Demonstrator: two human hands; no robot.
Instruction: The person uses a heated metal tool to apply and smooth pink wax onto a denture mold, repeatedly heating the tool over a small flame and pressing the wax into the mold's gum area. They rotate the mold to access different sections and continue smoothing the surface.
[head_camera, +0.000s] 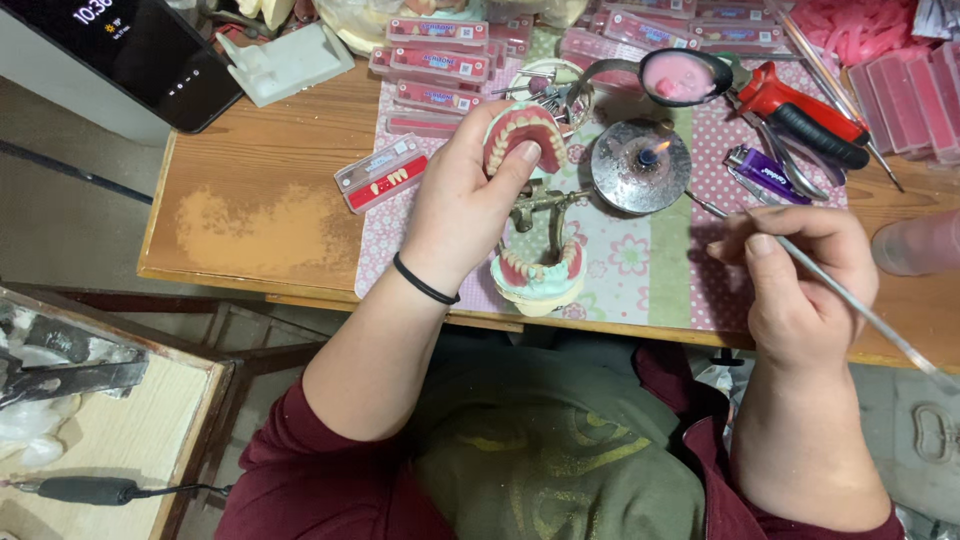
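Gripping the upper denture model (524, 135), the left hand (465, 205) holds it tilted up over the patterned mat (640, 265), thumb pressed against the pink wax gum beside the row of teeth; the model sits on a hinged metal articulator (540, 205) whose lower denture model (538, 275) rests on the mat near the table edge. A black band (425, 283) circles the left wrist. The right hand (800, 275) is well apart to the right, fingers pinched closed on a thin metal instrument (850, 300), its tip pointing toward a small spirit burner (640, 165) with a lit flame, which stands just right of the upper model. Behind the burner lies a ladle-like spoon (680, 77) holding pink wax, and next to it a red-handled tool (800, 110) and a purple lighter (760, 172). Left of the held model, a flat card of loose teeth (383, 175) lies on the wooden table (260, 210); more such cards (440, 65) are stacked behind. A dark phone (130, 50) stands at the far left corner
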